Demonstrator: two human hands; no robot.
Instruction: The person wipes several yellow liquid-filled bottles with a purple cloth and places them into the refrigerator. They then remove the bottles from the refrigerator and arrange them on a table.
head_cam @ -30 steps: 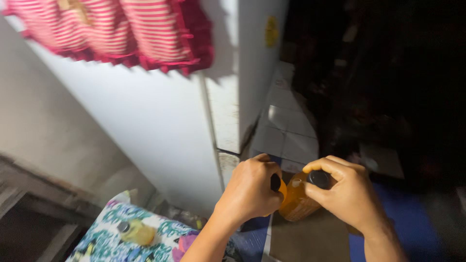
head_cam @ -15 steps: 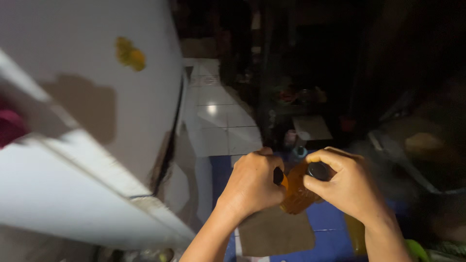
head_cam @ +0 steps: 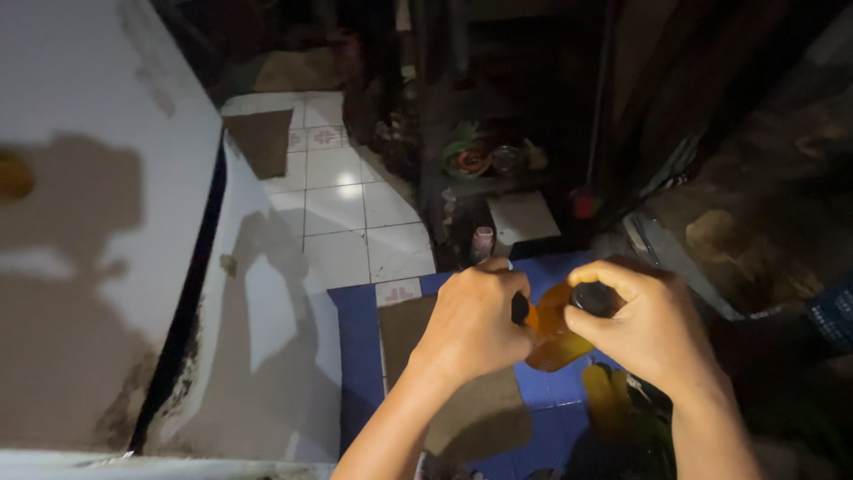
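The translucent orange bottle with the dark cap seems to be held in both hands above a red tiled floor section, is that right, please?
Not quite: in the head view the floor section below is blue, not red. Both the left hand and right hand do hold the translucent orange bottle with the dark cap.

I am seeing my left hand [head_cam: 475, 324] and right hand [head_cam: 649, 333] showing bare, forearms uncovered, wearing no sleeves, gloves or rings.
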